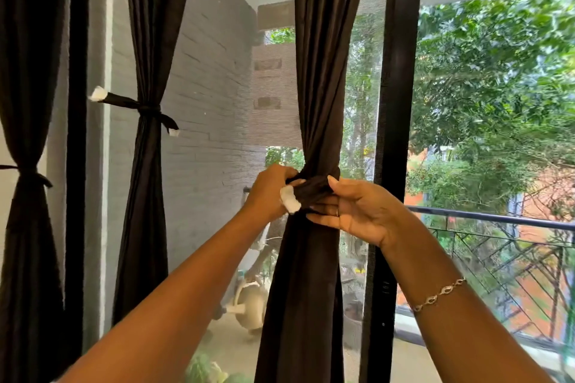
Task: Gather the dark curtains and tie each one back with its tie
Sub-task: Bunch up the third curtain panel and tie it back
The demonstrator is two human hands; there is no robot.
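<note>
- Currently the left hand (269,191) has its fingers curled around the tie (314,190), whose white-tipped end (291,200) pokes out below the knuckles. The right hand (357,211) pinches the band between its thumb and nearly straight fingers.
- Both hands work at the waist of the centre curtain (314,87), which hangs gathered in front of the mesh screen (364,102). The neighbouring curtain (146,180) and the far-left curtain (25,211) are already knotted back.
- Probably the knot is not yet cinched. If either hand eases off too soon, the band could slacken and the gathered folds spread out again.
- The right-hand pinch looks light, so the smooth fabric may slide through it under a pull.
- A fold left outside the band would bulge, and a hard tug could drag the curtain sideways against the screen.
</note>
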